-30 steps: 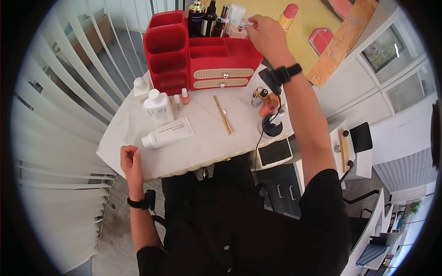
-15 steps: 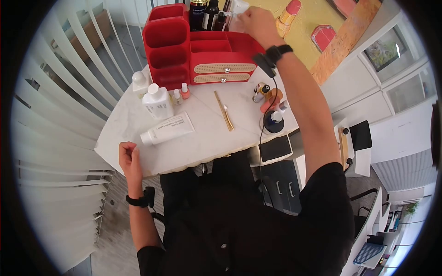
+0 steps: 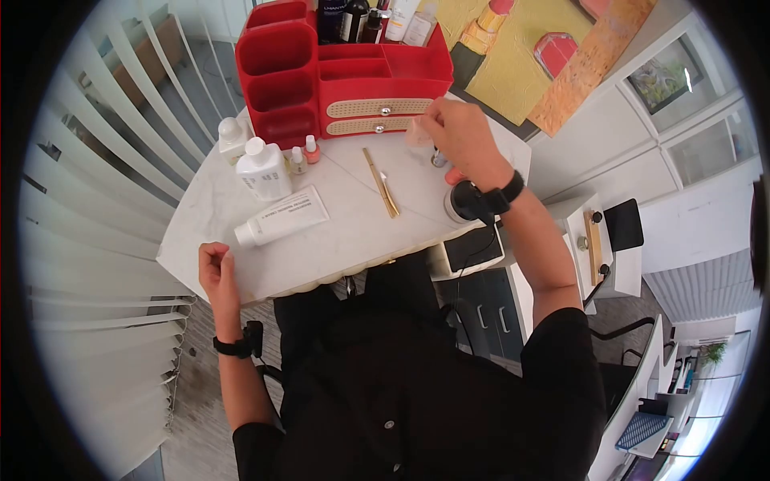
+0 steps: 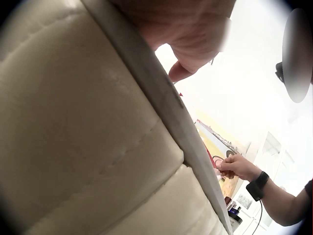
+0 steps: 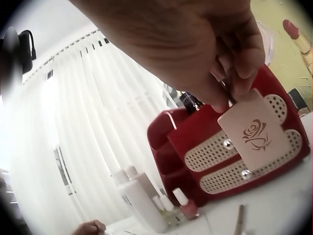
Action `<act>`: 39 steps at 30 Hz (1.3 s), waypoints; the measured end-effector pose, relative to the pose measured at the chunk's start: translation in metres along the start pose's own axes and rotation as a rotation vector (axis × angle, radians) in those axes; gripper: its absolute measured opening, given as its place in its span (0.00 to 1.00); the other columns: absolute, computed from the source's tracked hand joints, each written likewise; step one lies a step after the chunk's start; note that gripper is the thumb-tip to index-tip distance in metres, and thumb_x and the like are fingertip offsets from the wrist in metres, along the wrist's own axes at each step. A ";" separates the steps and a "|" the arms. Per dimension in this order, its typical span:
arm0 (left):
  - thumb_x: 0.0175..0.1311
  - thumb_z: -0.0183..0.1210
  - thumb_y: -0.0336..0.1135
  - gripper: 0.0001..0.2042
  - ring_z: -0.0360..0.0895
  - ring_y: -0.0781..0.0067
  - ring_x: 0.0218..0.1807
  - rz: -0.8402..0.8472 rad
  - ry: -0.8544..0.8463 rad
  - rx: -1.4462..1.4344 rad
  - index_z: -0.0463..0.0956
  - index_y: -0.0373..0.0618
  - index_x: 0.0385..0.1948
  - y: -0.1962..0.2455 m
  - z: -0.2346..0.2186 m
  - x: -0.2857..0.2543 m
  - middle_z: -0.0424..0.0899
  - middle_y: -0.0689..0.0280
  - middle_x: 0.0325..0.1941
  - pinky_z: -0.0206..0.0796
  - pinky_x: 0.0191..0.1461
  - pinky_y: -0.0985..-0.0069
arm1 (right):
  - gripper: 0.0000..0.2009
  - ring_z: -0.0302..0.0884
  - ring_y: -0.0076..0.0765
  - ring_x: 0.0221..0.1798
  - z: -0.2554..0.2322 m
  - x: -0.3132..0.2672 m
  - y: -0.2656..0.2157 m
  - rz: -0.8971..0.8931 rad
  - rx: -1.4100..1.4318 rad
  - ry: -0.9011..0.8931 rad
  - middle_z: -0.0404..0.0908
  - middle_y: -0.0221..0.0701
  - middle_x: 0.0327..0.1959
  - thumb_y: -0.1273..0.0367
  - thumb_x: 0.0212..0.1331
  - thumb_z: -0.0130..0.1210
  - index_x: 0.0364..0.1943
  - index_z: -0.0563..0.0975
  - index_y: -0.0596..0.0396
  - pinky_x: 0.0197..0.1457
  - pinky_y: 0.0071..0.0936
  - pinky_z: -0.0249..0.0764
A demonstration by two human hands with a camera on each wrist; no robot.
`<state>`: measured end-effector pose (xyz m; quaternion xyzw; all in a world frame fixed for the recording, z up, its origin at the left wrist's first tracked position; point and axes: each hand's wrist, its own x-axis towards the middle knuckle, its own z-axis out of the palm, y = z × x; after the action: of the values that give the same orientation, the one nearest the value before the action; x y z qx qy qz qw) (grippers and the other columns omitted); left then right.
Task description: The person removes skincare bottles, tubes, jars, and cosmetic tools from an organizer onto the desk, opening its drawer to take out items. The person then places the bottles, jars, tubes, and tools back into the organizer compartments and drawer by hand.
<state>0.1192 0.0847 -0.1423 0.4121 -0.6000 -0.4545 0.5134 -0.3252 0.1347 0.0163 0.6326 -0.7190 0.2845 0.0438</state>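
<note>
From where I operate, the white table (image 3: 421, 192) fills the most space, and the red organizer (image 3: 353, 92) stands along its far side. My right hand (image 3: 467, 138) hangs over the tabletop just ahead of the drawers, thumb and fingers drawn together. My left hand (image 3: 216, 272) rests at the near edge, fingers loosely curled; I see nothing in it. Near it lies a white tube (image 3: 285, 216). The right fingertips pinch a pale pink rose-marked piece (image 5: 257, 132) by its upper edge, before the drawer fronts; I cannot tell whether it touches them.
</note>
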 end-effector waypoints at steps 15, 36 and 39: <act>0.69 0.54 0.22 0.06 0.67 0.86 0.40 0.002 -0.002 0.026 0.71 0.42 0.43 0.002 0.000 0.001 0.70 0.74 0.38 0.60 0.48 0.85 | 0.11 0.85 0.51 0.32 0.028 -0.011 0.027 0.091 -0.225 -0.303 0.85 0.42 0.26 0.63 0.60 0.60 0.32 0.84 0.57 0.42 0.43 0.79; 0.67 0.52 0.21 0.06 0.65 0.86 0.39 -0.014 0.022 0.021 0.71 0.42 0.42 0.005 0.002 -0.001 0.69 0.74 0.38 0.59 0.45 0.85 | 0.24 0.84 0.53 0.54 -0.034 0.186 0.059 -0.060 -0.266 0.248 0.86 0.46 0.51 0.55 0.59 0.64 0.54 0.83 0.56 0.59 0.45 0.78; 0.67 0.52 0.20 0.07 0.65 0.86 0.39 -0.002 0.029 -0.011 0.71 0.42 0.43 0.000 0.002 -0.001 0.69 0.74 0.38 0.59 0.46 0.85 | 0.26 0.83 0.52 0.56 -0.021 0.204 0.062 0.007 -0.237 0.114 0.85 0.47 0.54 0.55 0.57 0.65 0.55 0.83 0.57 0.60 0.44 0.78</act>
<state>0.1173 0.0861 -0.1430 0.4163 -0.5897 -0.4524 0.5238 -0.4296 -0.0336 0.0982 0.6033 -0.7461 0.2331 0.1581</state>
